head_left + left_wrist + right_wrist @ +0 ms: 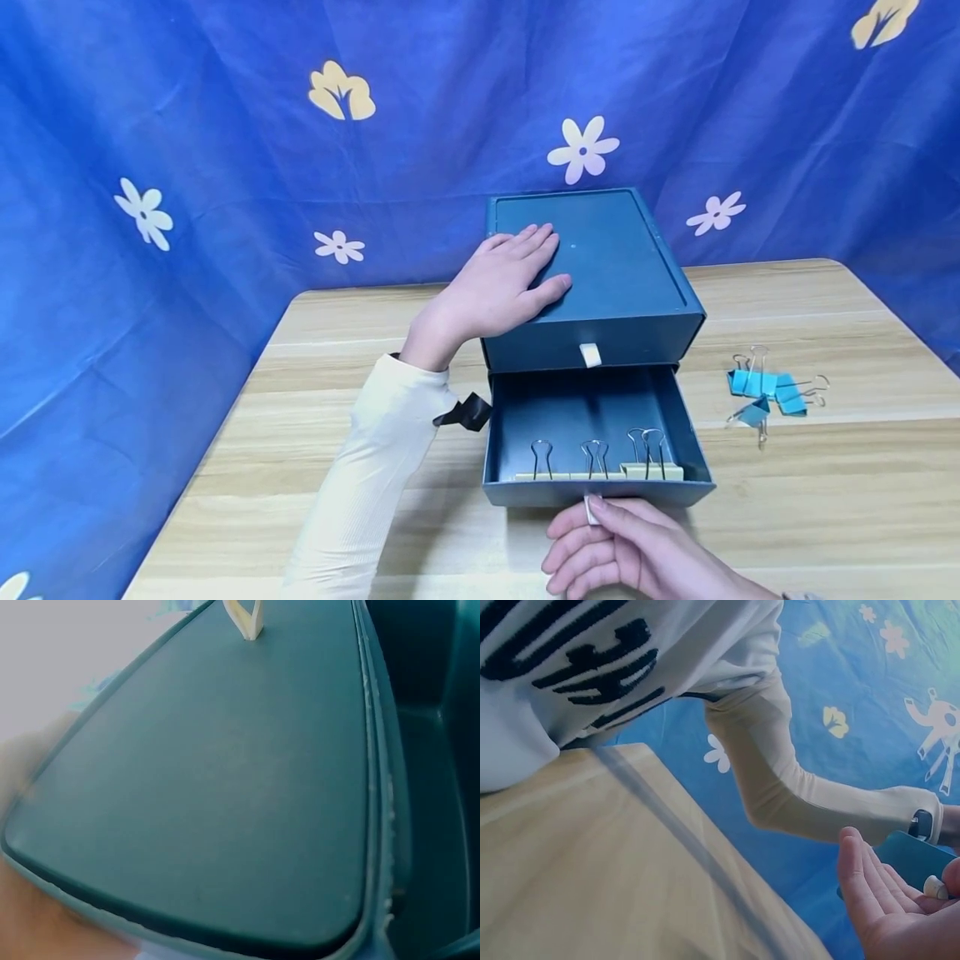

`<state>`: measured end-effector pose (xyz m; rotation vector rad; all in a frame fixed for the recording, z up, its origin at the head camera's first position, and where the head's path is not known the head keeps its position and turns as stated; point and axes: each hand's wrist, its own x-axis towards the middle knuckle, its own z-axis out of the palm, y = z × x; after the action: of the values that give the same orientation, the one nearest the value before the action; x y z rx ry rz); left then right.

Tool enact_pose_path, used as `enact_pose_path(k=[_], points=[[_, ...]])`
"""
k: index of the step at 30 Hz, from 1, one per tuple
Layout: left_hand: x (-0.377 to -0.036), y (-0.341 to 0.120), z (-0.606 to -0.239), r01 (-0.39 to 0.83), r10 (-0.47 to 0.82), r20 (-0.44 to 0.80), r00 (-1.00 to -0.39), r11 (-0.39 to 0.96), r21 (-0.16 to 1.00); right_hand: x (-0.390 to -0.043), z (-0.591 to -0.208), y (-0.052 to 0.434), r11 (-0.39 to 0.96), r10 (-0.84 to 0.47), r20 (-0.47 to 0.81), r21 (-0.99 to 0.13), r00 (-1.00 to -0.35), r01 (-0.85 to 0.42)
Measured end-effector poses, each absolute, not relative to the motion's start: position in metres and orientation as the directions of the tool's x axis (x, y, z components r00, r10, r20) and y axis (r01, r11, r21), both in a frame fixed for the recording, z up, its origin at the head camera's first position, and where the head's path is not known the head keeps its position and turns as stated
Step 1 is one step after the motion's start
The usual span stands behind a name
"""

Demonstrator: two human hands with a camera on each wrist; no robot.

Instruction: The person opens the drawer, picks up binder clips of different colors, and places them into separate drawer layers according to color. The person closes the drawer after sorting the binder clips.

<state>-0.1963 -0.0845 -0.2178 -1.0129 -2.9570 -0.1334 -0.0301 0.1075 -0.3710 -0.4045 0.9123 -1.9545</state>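
Note:
A dark teal two-drawer storage box point(607, 267) stands on the table, its upper drawer point(540, 343) closed. My left hand point(501, 287) rests flat on the lid with fingers stretched out. The lower drawer point(577, 400) is pulled out toward me. At its front, my right hand point(630, 546) pinches the white pull tab point(592, 510) between thumb and index finger, the other fingers loosely bent below. Several pale yellow binder clips point(651, 472) sit in a row along the inside of the drawer's front wall. The left wrist view shows the upper drawer's front face point(225, 772) up close.
Several blue binder clips point(753, 385) lie in a loose group on the wooden table point(315, 400), right of the box. A blue curtain point(450, 100) with flower prints hangs behind the table. The upper drawer has its own white tab point(590, 355).

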Motion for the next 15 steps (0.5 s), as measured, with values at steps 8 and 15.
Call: enact_pose_path(k=[8,15], points=[[-0.198,-0.083,-0.218,0.616,0.615,0.039,-0.787,0.784,0.075,-0.039,-0.376,0.109,-0.405,-0.824,0.046,-0.745,-0.565,0.53],[-0.198,-0.084,-0.219,0.612,0.611,0.042,-0.791,0.787,0.085,-0.048,-0.378,0.107,-0.446,-0.797,0.096,-0.759,-0.597,0.474]])
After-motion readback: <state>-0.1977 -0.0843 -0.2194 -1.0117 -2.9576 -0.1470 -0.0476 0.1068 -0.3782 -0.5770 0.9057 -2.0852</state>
